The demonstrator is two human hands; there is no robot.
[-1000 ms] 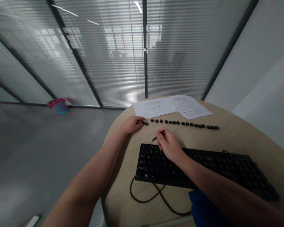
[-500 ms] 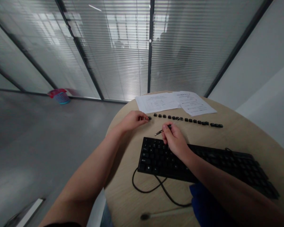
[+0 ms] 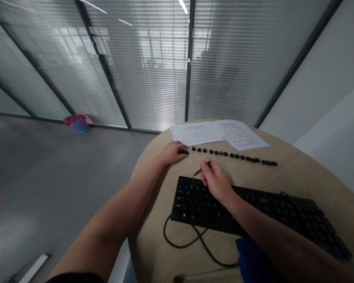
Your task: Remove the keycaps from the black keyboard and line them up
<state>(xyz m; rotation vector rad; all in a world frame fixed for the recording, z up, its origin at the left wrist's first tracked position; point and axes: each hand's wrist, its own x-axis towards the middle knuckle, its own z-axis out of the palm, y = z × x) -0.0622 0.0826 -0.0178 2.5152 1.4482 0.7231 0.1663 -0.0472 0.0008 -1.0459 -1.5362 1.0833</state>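
Observation:
My left hand (image 3: 173, 152) rests at the left end of a row of small black keycaps (image 3: 237, 156), its fingers apart around the leftmost keycaps (image 3: 184, 151). Closed around a thin dark tool with a metal tip (image 3: 197, 173), my right hand (image 3: 211, 175) hovers over the upper edge of the black keyboard (image 3: 194, 200). The tool points down and left. Several keys show on the keyboard's left part, while my right forearm hides its middle.
Printed papers (image 3: 197, 133) lie behind the keycap row on the round wooden table (image 3: 153, 251). A black cable (image 3: 208, 247) loops in front of the keyboard, beside blue cloth (image 3: 250, 259). A red and blue basket (image 3: 80, 125) stands on the floor.
My left hand has shifted slightly right and its fingers have spread from their earlier pinch at the row's left end. Two keycaps now show beside them. The view has tilted up a little.

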